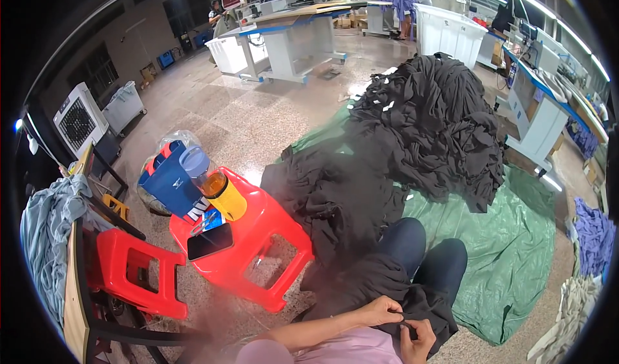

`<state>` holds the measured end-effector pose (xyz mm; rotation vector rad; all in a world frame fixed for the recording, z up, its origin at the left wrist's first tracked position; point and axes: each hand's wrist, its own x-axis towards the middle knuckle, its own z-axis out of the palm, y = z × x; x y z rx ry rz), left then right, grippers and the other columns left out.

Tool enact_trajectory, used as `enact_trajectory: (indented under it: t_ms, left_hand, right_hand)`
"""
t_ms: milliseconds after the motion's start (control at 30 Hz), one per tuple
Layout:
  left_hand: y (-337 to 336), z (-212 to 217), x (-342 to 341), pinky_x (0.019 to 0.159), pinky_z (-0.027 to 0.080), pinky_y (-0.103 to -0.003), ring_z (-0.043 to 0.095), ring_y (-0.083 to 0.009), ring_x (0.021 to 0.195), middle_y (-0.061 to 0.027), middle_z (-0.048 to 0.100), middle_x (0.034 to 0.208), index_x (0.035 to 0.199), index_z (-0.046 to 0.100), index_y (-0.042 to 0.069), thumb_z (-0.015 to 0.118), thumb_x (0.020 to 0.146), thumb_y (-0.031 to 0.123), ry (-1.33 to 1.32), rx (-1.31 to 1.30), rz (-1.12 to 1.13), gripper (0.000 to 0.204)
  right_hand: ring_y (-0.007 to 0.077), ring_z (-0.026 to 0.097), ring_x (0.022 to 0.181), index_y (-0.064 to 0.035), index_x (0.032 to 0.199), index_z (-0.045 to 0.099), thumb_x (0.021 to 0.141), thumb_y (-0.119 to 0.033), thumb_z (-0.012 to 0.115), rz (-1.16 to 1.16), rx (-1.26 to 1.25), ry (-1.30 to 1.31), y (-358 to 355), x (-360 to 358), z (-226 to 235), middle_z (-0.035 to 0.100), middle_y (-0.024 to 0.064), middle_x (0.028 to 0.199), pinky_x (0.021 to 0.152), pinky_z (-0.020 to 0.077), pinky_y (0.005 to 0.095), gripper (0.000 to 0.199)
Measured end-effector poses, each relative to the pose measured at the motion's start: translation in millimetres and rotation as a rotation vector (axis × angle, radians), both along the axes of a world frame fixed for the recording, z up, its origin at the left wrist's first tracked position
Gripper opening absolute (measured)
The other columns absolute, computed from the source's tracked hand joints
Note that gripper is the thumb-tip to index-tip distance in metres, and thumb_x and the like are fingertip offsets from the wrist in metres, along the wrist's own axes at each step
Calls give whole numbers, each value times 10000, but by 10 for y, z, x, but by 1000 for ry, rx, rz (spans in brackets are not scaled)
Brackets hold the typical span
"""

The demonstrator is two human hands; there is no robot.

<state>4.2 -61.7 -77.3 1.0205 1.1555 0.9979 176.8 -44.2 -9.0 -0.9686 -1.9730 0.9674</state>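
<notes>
Black cloth (361, 280) lies across my lap, over dark trousers. My left hand (383, 310) is closed in a pinch at its edge. Close beside it, my right hand (418, 338) also pinches the dark fabric, thumb against fingers. The two hands nearly meet, and the bit of cloth between them is too small to make out in detail. From my lap the cloth runs on toward a large heap of black garments (432, 125) with small white tags, piled on a green plastic sheet (503, 254).
At my left stands a red stool (284, 228) bearing a phone (210, 241), a bottle (222, 193) and a blue bag (173, 182). Another red stool (138, 274) is beside a table with grey-blue cloth (51, 225). White bins (448, 34), worktables and people are farther back.
</notes>
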Motion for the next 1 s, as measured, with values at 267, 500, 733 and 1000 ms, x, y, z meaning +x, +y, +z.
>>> enact_trajectory:
  t_ms: [267, 500, 733, 1000]
  left_hand:
    - [-14, -81, 91, 567, 356, -242, 435, -22, 658, 38, 491, 637, 806, 632, -3, 651, 834, 189, -78, -112, 86, 195]
    - [-100, -69, 111, 609, 424, -316, 564, -193, 671, -92, 569, 749, 838, 622, -29, 673, 832, 209, 310, 356, 126, 243]
    - [-136, 55, 104, 639, 438, -340, 576, -258, 710, -122, 563, 808, 863, 608, -51, 654, 869, 186, 351, 411, 80, 242]
    - [-162, 24, 233, 644, 426, -328, 557, -230, 701, -115, 558, 808, 877, 593, -48, 627, 894, 173, 169, 328, 207, 224]
  right_hand:
    - [287, 616, 734, -23, 925, 676, 813, -18, 669, -1, 99, -64, 23, 39, -124, 629, 155, 822, 684, 497, 334, 113]
    - [279, 606, 719, -18, 917, 680, 822, -20, 650, 36, 30, -29, 43, 36, -124, 623, 147, 806, 675, 493, 333, 99]
    - [215, 597, 732, 35, 939, 653, 847, -35, 639, 78, -91, 2, 91, 105, -215, 623, 126, 838, 679, 484, 302, 116]
    - [126, 555, 768, 12, 949, 629, 884, -88, 647, -21, -597, 249, 121, 157, -372, 615, 27, 830, 704, 472, 250, 121]
